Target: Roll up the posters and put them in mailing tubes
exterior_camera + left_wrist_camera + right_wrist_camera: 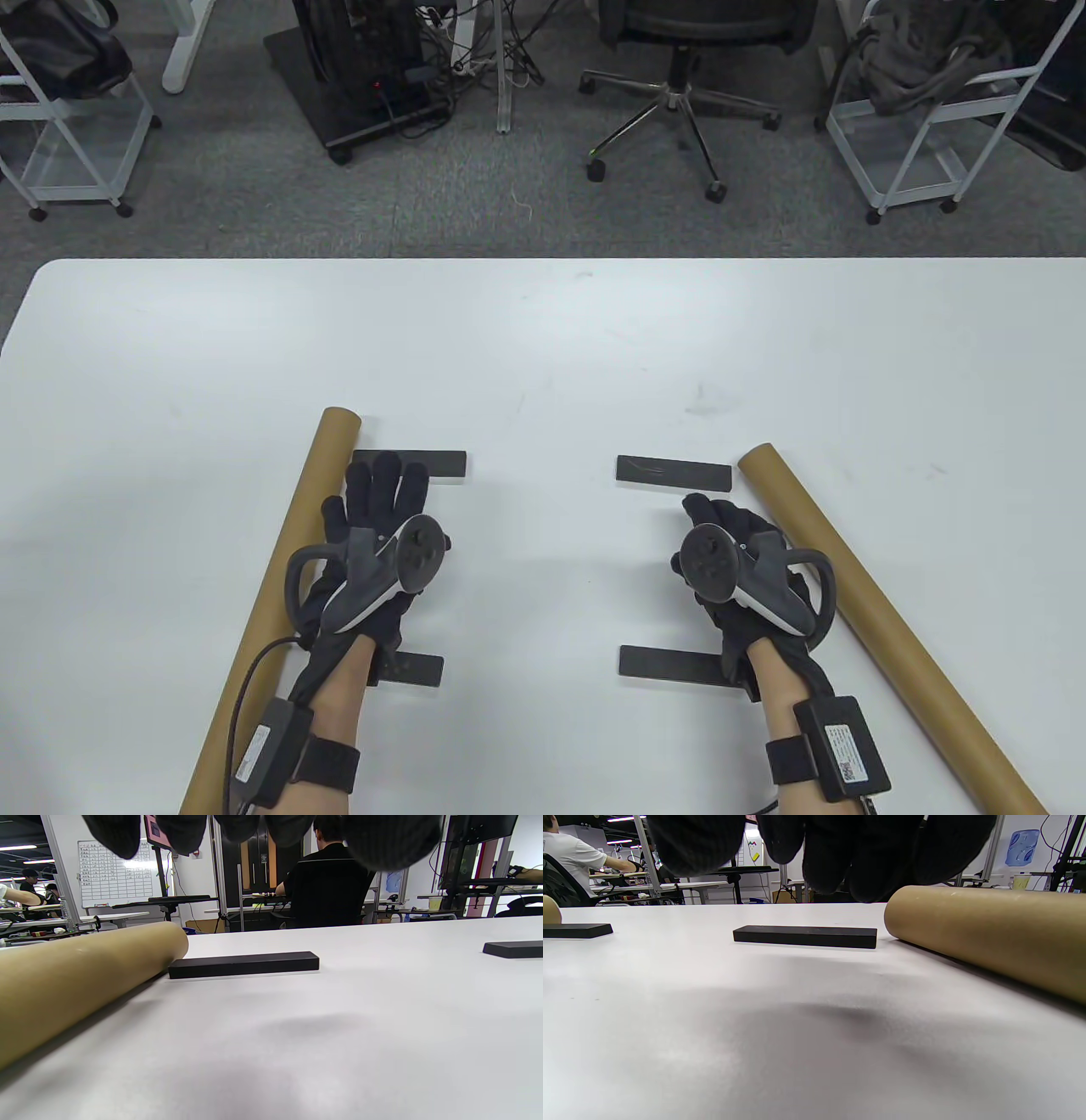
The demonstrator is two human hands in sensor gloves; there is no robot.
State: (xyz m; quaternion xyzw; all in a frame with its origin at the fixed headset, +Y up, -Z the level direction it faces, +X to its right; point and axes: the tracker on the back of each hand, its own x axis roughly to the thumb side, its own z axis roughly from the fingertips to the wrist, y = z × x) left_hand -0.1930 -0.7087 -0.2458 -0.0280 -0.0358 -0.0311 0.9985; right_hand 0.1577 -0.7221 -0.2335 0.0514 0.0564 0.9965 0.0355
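Hands flat, holding nothing: left hand (pixel 377 543), right hand (pixel 738 564) (lower centre). Next: free poster (pixel 543 560) from 4 weights (pixel 674 473), roll toward tubes (pixel 280 586).

Four bars (pixel 674 472) on the table (pixel 543 340) lie between two tubes (pixel 284 577).

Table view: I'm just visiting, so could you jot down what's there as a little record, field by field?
Surface: white table
Left tube: brown cardboard mailing tube, lying along the left hand's outer side
Right tube: brown cardboard mailing tube, lying along the right hand's outer side
Black bars: four flat bars, two far, two near
Left hand: fingers straight, holding nothing
Right hand: fingers loosely curled, holding nothing
Posters: none visible
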